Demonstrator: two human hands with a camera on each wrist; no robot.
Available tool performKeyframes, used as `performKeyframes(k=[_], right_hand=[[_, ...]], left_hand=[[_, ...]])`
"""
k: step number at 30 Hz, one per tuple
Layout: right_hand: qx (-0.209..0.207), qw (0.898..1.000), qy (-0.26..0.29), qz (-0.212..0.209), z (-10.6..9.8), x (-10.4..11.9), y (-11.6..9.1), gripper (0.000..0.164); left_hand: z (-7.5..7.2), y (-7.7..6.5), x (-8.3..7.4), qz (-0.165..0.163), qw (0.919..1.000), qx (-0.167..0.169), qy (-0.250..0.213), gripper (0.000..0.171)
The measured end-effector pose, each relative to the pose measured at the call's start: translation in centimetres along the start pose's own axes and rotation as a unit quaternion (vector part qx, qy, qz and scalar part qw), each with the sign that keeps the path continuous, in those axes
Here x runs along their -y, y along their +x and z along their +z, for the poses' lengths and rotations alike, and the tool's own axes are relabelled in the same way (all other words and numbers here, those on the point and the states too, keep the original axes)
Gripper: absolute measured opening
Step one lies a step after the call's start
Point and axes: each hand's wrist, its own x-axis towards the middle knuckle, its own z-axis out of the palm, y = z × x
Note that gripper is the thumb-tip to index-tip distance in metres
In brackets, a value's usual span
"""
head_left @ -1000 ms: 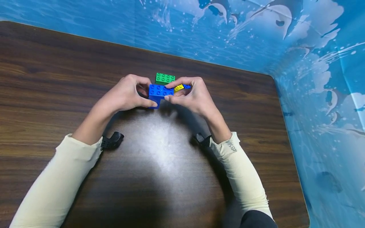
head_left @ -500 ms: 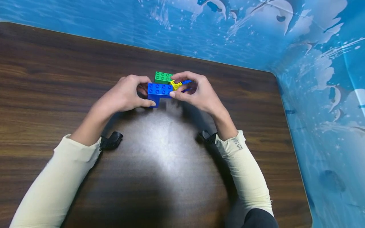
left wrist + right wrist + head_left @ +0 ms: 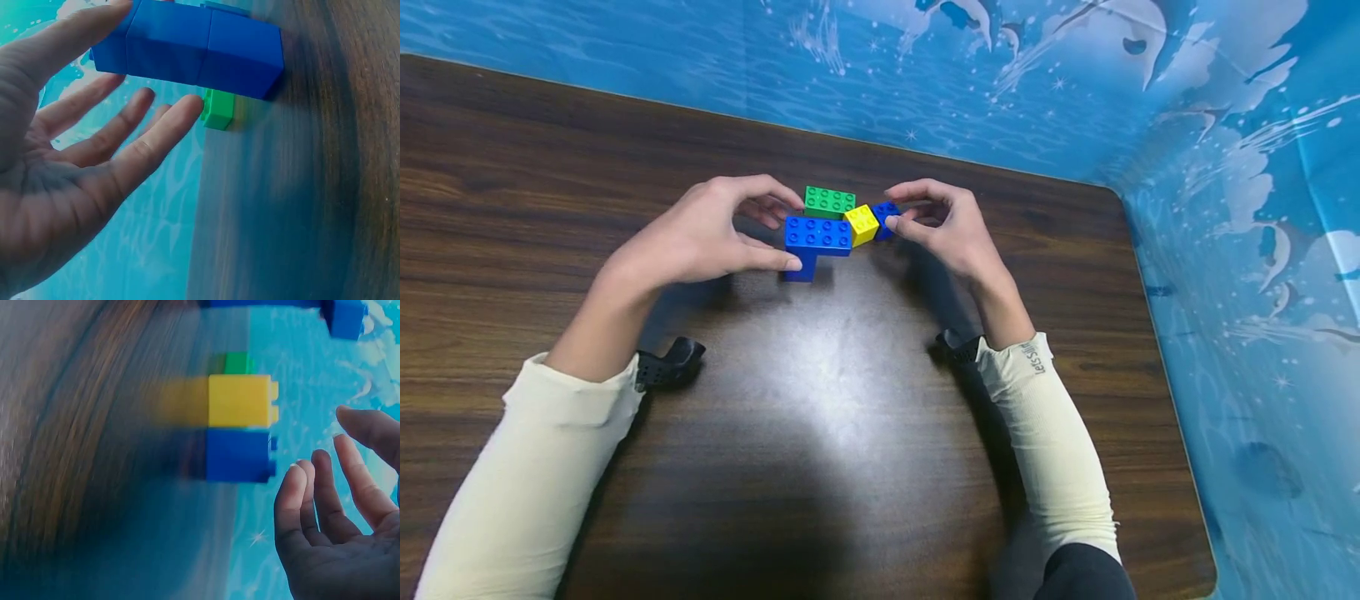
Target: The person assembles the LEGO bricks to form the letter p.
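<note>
My left hand [image 3: 707, 229] is spread around the left side of a blue brick tower [image 3: 801, 268], thumb overlapping its front. A long blue toy brick [image 3: 817, 236] tops the tower and juts out to the right. In the left wrist view, the fingers stand apart from the blue bricks [image 3: 206, 47]. My right hand [image 3: 955, 225] has its thumb and fingers loosely parted by a small blue brick [image 3: 883, 218]. The right wrist view has those fingers apart from this blue brick [image 3: 239, 455], which stands beside the yellow brick [image 3: 239, 401].
Behind the tower lies a green brick [image 3: 829, 202] with studs up. The yellow brick sits between the tower and the small blue one. A dark wooden table [image 3: 820, 400] runs back to a blue dolphin-print backdrop [image 3: 662, 58].
My right hand has let go of the long blue brick and moved right, to the small blue brick. My left hand has loosened and drawn left from the tower.
</note>
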Motion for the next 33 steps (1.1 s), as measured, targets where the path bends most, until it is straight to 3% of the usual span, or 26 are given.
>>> performKeyframes(k=[6, 11, 19, 26, 33], right_hand=[[0.003, 0.999, 0.018, 0.039, -0.8, -1.7, 1.0, 0.040], [0.019, 0.998, 0.021, 0.048, -0.6, -2.5, 1.7, 0.049], [0.039, 0.997, -0.003, 0.065, 0.5, -2.7, 2.2, 0.049], [0.026, 0.997, -0.021, 0.074, 0.8, -2.6, 2.1, 0.047], [0.013, 0.998, -0.012, 0.067, 0.9, -3.0, 2.0, 0.044]], left_hand=[[0.2, 0.1, -0.4, 0.019, 0.9988, -0.017, -0.041, 0.057], [0.6, 0.2, -0.5, 0.037, 0.9964, -0.039, -0.066, 0.042], [0.8, 0.4, -0.3, 0.017, 0.9957, -0.035, -0.084, 0.036], [0.9, 0.6, 0.0, -0.002, 0.9947, -0.038, -0.096, 0.039], [0.9, 0.6, 0.0, -0.002, 0.9956, -0.051, -0.078, 0.038]])
